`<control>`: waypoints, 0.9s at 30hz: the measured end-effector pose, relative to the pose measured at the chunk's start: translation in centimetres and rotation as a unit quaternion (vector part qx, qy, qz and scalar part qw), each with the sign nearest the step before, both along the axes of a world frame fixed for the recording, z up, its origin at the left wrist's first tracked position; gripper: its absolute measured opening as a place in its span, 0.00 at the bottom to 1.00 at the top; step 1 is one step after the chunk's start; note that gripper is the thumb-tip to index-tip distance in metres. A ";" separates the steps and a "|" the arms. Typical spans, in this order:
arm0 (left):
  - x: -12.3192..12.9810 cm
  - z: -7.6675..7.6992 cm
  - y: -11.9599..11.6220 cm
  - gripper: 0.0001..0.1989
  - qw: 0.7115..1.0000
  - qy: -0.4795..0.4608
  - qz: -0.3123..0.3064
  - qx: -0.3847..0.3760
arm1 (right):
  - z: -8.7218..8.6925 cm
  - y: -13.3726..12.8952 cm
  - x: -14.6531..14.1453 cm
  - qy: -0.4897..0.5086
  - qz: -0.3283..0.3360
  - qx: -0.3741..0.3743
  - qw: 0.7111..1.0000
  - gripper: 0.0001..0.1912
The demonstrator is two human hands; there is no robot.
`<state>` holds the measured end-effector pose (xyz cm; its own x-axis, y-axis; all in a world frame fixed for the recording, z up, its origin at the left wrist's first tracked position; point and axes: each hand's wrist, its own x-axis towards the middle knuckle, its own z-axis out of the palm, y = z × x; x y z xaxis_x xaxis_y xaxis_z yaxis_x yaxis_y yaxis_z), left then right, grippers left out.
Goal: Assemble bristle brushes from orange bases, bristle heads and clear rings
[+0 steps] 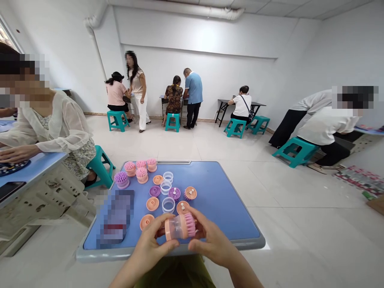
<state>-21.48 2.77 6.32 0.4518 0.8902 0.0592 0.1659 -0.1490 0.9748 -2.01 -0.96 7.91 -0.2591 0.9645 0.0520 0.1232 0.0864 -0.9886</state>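
Just above the table's near edge I hold a round bristle brush (176, 229) on its side, with an orange base, a clear middle and pink bristles. My left hand (159, 237) is closed around the orange base end. On the bristle end, my right hand (208, 239) has its fingers curled around the brush. Right behind my hands lies an orange brush head (183, 207) with a small white piece on it, near a purple brush head (174, 193) and another orange brush head (191, 193). Beside these are clear rings (168, 205) and orange caps (153, 203).
Several pink brushes (142, 175) and a purple brush (121, 180) stand at the far left of the blue table (222, 200). A pixelated flat item (117, 216) lies along its left side. A person (57, 124) sits at another table on the left. Other people and green stools (117, 120) are farther back.
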 end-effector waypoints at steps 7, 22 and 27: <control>-0.4 -0.2 -0.4 0.26 1.000 0.002 -0.014 -0.004 | -0.3 0.1 -0.1 -0.010 -0.022 -0.024 0.999 0.22; -1.4 -1.1 -0.4 0.25 0.996 0.012 -0.010 0.086 | 0.6 -0.5 -0.7 -0.105 -0.018 0.025 0.994 0.17; -1.3 -0.6 -0.9 0.28 0.997 0.029 -0.045 0.059 | 0.6 -0.3 0.0 -0.117 -0.039 0.046 0.991 0.16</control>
<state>-22.81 1.84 5.67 0.5348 0.8345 0.1325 0.2022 -0.2787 0.9389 -2.05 -1.25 8.49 -0.1993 0.9760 0.0880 0.3576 0.1560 -0.9208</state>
